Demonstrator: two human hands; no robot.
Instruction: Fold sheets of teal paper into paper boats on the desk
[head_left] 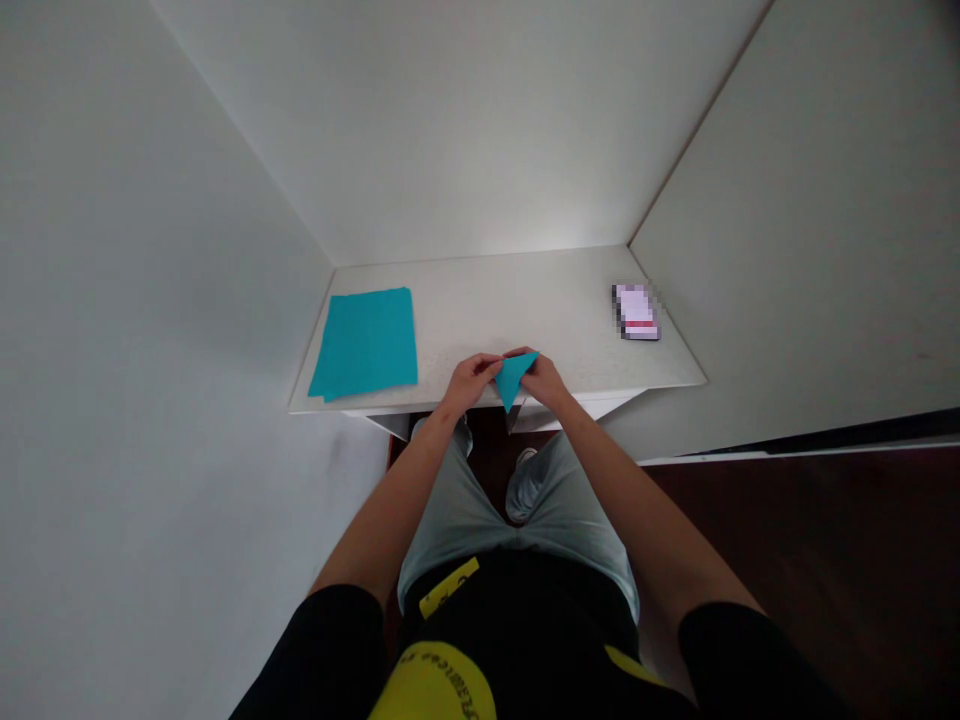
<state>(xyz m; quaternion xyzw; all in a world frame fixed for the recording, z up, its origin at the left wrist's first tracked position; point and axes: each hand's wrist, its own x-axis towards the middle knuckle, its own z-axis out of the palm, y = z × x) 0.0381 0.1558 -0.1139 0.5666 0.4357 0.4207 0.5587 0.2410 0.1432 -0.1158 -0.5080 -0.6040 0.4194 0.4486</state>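
Observation:
A small folded piece of teal paper (514, 378) is held between my two hands at the front edge of the white table. It looks triangular, with one point hanging downward past the edge. On its left side, my left hand (472, 380) pinches the paper with thumb and fingers. My right hand (544, 378) grips the opposite side, its fingers partly behind the paper. To the left of my hands lies a stack of teal paper sheets (367, 342), its edges slightly uneven.
The narrow white table (510, 300) is enclosed by walls at the back and both sides. Near its right end lies a phone-like object (636, 312), blurred by pixelation. My legs stand below the front edge.

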